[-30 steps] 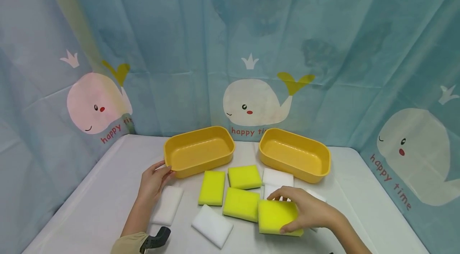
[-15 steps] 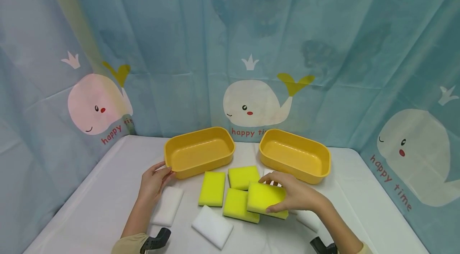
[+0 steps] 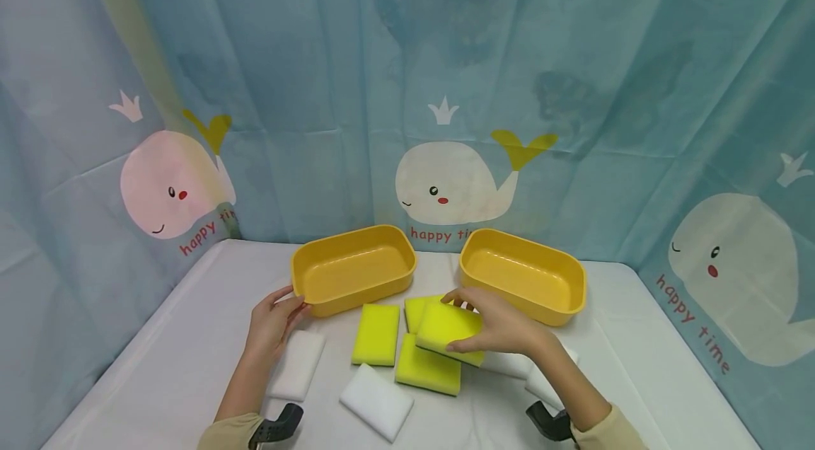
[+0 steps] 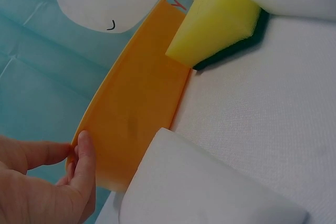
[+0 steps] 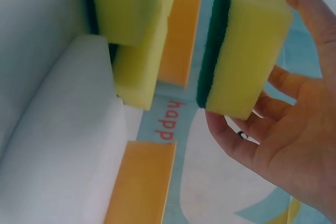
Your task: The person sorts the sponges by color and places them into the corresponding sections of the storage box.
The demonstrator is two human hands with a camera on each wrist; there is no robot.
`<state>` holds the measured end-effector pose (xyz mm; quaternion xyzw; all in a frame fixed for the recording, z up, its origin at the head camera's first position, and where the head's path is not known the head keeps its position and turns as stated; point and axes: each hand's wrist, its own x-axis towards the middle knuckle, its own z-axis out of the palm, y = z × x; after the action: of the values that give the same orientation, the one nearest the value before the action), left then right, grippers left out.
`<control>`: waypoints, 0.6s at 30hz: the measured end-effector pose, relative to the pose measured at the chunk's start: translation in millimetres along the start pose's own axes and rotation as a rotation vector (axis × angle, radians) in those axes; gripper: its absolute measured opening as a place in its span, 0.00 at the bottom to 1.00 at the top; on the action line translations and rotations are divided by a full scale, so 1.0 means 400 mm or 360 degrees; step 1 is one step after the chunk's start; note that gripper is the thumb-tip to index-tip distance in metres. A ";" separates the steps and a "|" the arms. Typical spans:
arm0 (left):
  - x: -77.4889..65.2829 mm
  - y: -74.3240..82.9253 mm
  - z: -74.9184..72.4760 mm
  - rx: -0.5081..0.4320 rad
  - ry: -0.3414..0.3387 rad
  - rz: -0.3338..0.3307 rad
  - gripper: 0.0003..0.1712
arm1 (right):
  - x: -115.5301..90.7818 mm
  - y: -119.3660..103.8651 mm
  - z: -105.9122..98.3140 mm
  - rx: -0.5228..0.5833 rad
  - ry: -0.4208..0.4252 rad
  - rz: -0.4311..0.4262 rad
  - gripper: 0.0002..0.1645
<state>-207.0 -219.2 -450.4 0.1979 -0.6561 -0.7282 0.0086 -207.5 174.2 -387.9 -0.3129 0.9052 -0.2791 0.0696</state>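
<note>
My right hand (image 3: pixel 503 320) grips a yellow sponge (image 3: pixel 449 328) between thumb and fingers, over two other yellow sponges. The right wrist view shows its dark green scouring side (image 5: pixel 215 40), and the held sponge (image 5: pixel 249 45) is raised apart from the others. My left hand (image 3: pixel 274 322) pinches the near left corner of the left yellow plastic bin (image 3: pixel 353 294); thumb and fingers (image 4: pixel 85 156) are on its rim in the left wrist view. A yellow sponge (image 3: pixel 376 335) lies just right of that bin's front, and a white sponge (image 3: pixel 298 365) lies beside my left wrist.
A second yellow bin (image 3: pixel 518 280) stands at the back right. One white sponge (image 3: pixel 377 402) lies front and centre, and more white sponges lie partly hidden under my right forearm. A blue whale-print curtain (image 3: pixel 318 82) hangs behind the white table (image 3: pixel 210 337).
My right hand has carried the yellow sponge left and away from me, from the right of the yellow sponges to above them. My left hand has stayed on the bin's rim.
</note>
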 end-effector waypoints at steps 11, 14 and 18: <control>0.003 -0.001 0.000 -0.0003 0.0006 -0.0014 0.36 | 0.055 -0.038 0.015 -0.0006 0.0066 0.0023 0.40; 0.001 0.000 0.001 0.0003 0.0010 -0.0012 0.36 | 0.068 -0.047 0.019 0.0002 0.0083 0.0030 0.40; 0.000 -0.001 0.003 0.0007 0.0019 -0.0006 0.36 | 0.086 -0.054 0.025 0.0010 0.0116 0.0042 0.39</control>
<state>-207.3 -217.9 -450.7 0.2036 -0.6573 -0.7255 0.0106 -220.4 134.6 -382.8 -0.2904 0.9103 -0.2922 0.0412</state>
